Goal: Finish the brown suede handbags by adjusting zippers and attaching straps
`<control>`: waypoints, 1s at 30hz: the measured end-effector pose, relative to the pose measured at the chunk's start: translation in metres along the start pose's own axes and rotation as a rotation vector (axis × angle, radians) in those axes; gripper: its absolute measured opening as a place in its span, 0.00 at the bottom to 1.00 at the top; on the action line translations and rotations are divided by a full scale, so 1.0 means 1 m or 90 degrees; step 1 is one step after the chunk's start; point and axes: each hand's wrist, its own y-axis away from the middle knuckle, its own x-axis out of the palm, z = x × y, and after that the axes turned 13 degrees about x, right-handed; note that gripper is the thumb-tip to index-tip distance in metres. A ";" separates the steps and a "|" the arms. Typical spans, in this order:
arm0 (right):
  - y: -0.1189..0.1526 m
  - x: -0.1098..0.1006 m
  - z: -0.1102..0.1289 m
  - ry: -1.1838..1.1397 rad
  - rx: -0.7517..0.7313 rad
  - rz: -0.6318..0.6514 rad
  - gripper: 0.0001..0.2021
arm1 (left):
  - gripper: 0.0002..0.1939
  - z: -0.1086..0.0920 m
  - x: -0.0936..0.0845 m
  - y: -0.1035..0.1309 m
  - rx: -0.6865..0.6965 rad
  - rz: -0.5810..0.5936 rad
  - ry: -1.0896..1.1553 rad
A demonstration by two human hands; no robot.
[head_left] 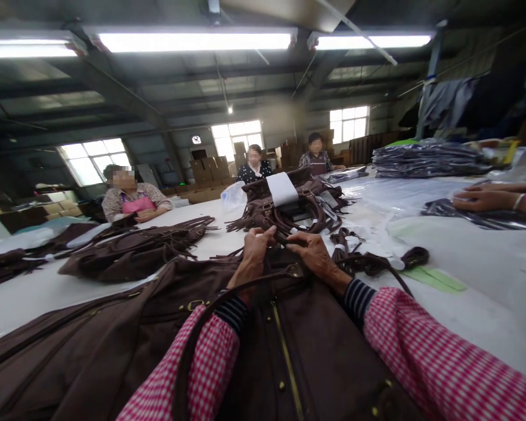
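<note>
A large dark brown bag lies right in front of me, with a brass zipper and small gold studs. Its long handle loops over my left forearm. At the bag's far edge, my left hand and my right hand are closed in pinches, a short way apart. Between them runs a dark brown strap, gripped at both sides; where it joins the bag is hidden. Just beyond my fingers rises a pile of brown fringed bags with a white paper band on top.
More brown bags lie at left. Bundled brown straps and a green sheet are at right. A co-worker's hands touch a plastic-wrapped item near a wrapped stack. Several people sit across the white table.
</note>
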 end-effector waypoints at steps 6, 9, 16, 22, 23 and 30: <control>-0.008 -0.014 0.003 0.110 -0.032 0.034 0.11 | 0.19 -0.002 0.008 0.006 0.039 0.073 -0.016; -0.010 -0.022 0.005 0.208 -0.056 0.041 0.12 | 0.17 0.006 0.011 0.008 0.050 0.082 -0.042; -0.016 -0.044 0.017 0.365 -0.119 0.110 0.13 | 0.16 0.019 0.004 0.000 0.016 0.000 -0.031; 0.032 -0.084 0.028 0.391 -0.105 0.199 0.16 | 0.17 0.026 0.003 -0.007 -0.056 -0.061 0.006; 0.048 -0.093 0.033 0.382 -0.089 0.219 0.16 | 0.17 0.028 0.002 -0.007 -0.062 -0.066 0.014; 0.171 -0.152 0.063 0.382 0.112 0.340 0.13 | 0.16 0.027 0.002 -0.007 -0.047 -0.068 0.084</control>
